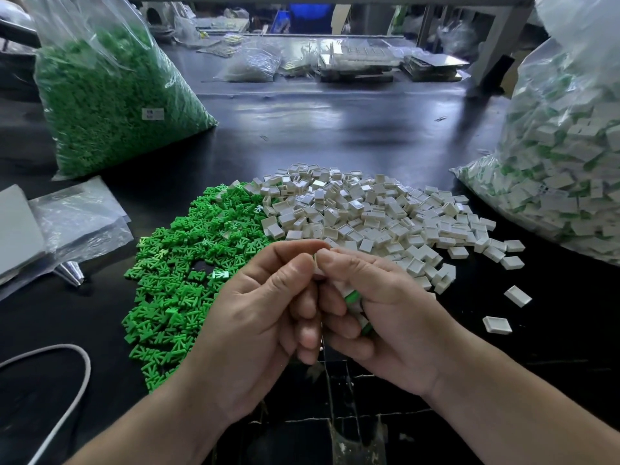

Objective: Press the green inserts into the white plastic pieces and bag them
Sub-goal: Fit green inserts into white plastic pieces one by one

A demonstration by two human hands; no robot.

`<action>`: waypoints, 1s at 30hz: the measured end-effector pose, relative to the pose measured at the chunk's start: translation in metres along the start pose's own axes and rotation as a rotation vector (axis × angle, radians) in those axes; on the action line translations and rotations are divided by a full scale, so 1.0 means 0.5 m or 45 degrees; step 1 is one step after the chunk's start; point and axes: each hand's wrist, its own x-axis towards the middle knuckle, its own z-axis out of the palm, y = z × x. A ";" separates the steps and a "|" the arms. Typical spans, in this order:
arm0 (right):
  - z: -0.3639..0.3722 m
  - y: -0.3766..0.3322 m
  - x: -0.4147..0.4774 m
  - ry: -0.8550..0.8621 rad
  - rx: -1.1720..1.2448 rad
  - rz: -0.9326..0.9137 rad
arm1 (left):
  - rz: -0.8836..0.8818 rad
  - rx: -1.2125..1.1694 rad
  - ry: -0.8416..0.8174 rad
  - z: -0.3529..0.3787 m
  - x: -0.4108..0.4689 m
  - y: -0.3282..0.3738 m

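A heap of green inserts (pixel 181 263) lies on the dark table, left of a heap of white plastic pieces (pixel 369 216). My left hand (pixel 265 317) and my right hand (pixel 375 307) meet just in front of both heaps, fingertips together, pinching a small piece that is mostly hidden between them. My right hand also holds a few assembled white-and-green pieces (pixel 355 298) in its curled fingers. A big clear bag of assembled pieces (pixel 567 162) stands at the right. A big clear bag of green inserts (pixel 110 105) stands at the back left.
Flat empty plastic bags (pixel 77 219) lie at the left edge, with a white cable (pixel 67 391) curving near the front left. Two loose white pieces (pixel 506 310) lie to the right. Trays and more bags (pixel 335 62) clutter the far side of the table.
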 end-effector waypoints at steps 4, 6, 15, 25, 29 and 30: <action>-0.022 -0.019 0.001 -0.163 0.340 -0.027 | 0.037 0.148 0.058 -0.012 0.003 0.012; -0.037 -0.038 -0.001 -0.211 0.486 -0.131 | 0.063 0.266 0.120 -0.023 0.002 0.018; -0.098 -0.089 -0.008 0.168 0.055 -0.154 | 0.197 1.230 0.354 -0.045 0.001 0.012; -0.072 -0.085 -0.020 0.507 -2.364 0.436 | 0.161 2.556 0.422 -0.066 0.000 0.013; -0.058 -0.069 -0.011 0.490 -2.336 0.340 | 0.221 2.600 0.291 -0.060 0.002 0.010; -0.057 -0.064 -0.011 0.493 -2.318 0.293 | 0.228 2.588 0.276 -0.059 0.002 0.011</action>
